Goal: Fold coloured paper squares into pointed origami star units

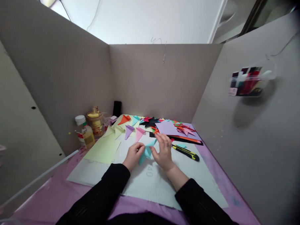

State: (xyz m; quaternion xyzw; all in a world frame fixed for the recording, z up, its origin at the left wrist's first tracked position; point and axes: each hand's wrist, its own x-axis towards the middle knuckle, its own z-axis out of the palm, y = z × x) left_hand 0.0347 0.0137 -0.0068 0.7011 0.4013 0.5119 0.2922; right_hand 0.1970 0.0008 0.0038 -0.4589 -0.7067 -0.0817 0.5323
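The person's left hand [133, 155] and right hand [164, 151] met over a folded piece of light blue paper [147, 151] lying on a grey cutting mat [153, 182] in the middle of the desk. The left hand's fingers were curled onto the paper's left edge, pinching it, while the right hand pressed down on its right side with fingers spread rather than closed around it. Both forearms wore black sleeves [104, 194].

Just right of the right hand lay a yellow and black utility knife [186, 152], apart from the fingers. Behind the hands, several folded paper triangles sat in a loose row: a purple one [128, 130], a pink one [139, 133] and an orange one [124, 119]. A pale green sheet [103, 149] lay flat to the left of the hands. Further back, a flat lilac sheet [167, 127] rested on a stack of coloured paper. A glue bottle [86, 132] and a small jar [95, 123] stood by the left cardboard wall [59, 83]. The desk was covered in pink cloth [49, 199].
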